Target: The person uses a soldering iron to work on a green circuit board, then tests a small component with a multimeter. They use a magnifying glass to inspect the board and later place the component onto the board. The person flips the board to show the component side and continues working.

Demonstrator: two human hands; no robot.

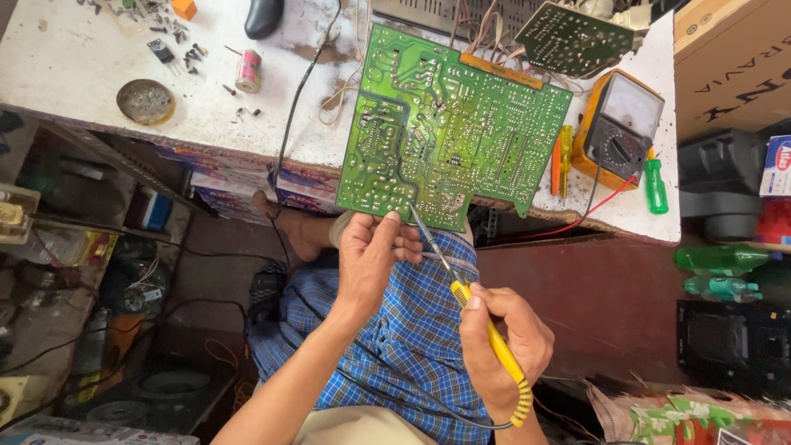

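Observation:
A large green circuit board (449, 128) leans over the front edge of a white workbench (74, 66), solder side up. My left hand (371, 251) grips the board's lower edge with fingers and thumb. My right hand (498, 346) is closed around a yellow-handled soldering iron (478, 317); its metal tip touches the board near the lower edge, right next to my left fingers. The iron's black cord runs down across my blue checked cloth (412, 330).
An orange multimeter (620, 128) with red and black leads sits right of the board, beside screwdrivers (564, 156) and a green-handled tool (655, 185). A second green board (573, 37), a round tin (145, 101), a small spool (248, 71) and several loose parts lie on the bench. Green bottles (721, 259) stand at the right.

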